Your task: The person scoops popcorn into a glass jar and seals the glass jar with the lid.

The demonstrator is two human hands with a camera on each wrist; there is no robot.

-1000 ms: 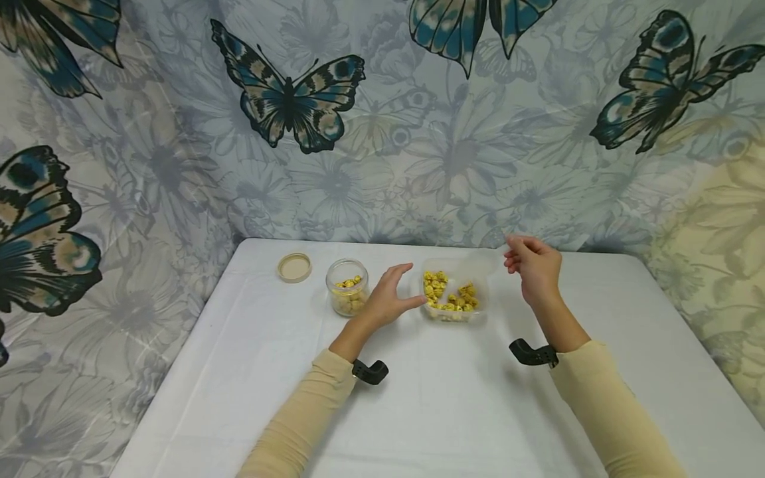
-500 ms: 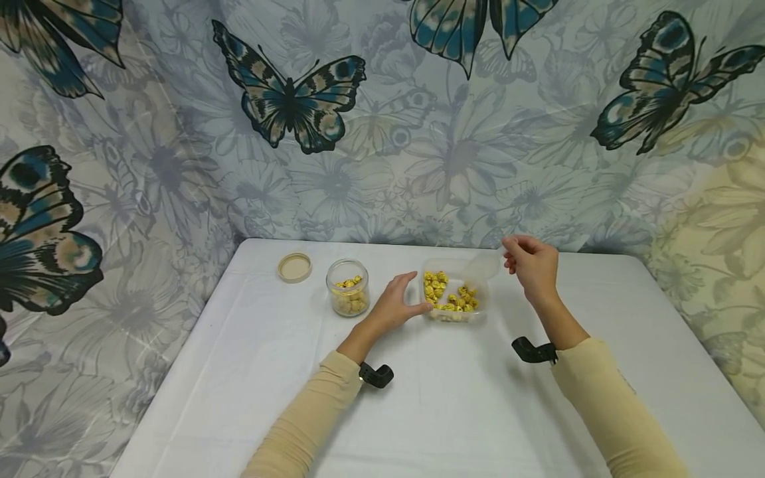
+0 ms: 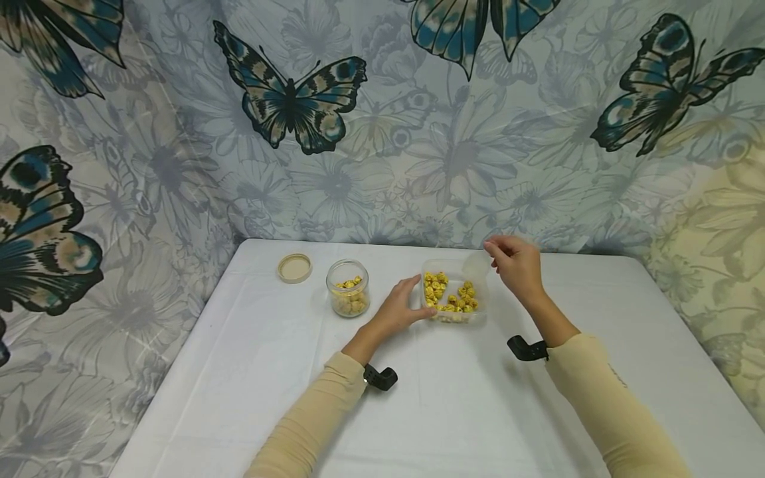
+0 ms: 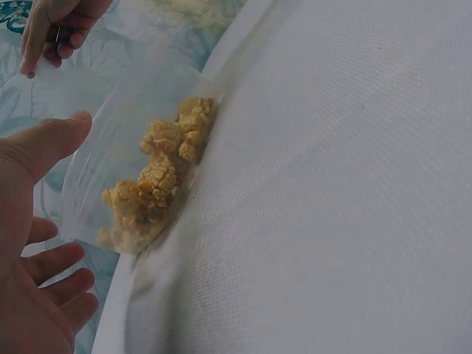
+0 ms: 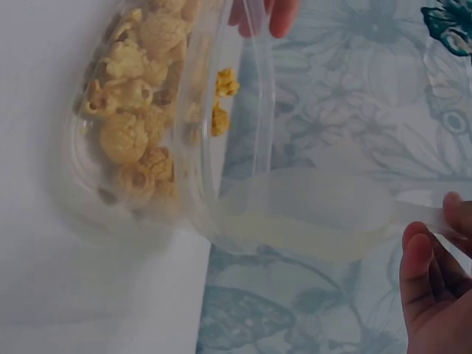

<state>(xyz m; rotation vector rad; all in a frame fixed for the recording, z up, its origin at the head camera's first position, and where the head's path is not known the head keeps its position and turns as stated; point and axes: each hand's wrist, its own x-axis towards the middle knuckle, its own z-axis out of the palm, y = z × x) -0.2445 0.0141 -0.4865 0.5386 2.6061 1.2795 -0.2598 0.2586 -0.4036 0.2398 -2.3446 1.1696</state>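
Observation:
A clear plastic container with caramel popcorn stands on the white table. My left hand is at its left side, thumb by the near corner and fingers spread toward the back; in the left wrist view the hand looks relaxed, and contact with the wall is hard to tell. My right hand pinches the handle of a translucent white spoon, whose bowl is over the container's right rim and looks empty. Left of the container stands an uncovered glass jar, partly filled with popcorn.
A round lid with a pale rim lies on the table left of the jar. Behind the table's back edge hangs a butterfly-print cloth. Black camera mounts sit on both wrists.
My left hand has moved right, from between jar and container to the container's left side. The right hand has carried the spoon left, over the container's rim. Jar and lid stay put.

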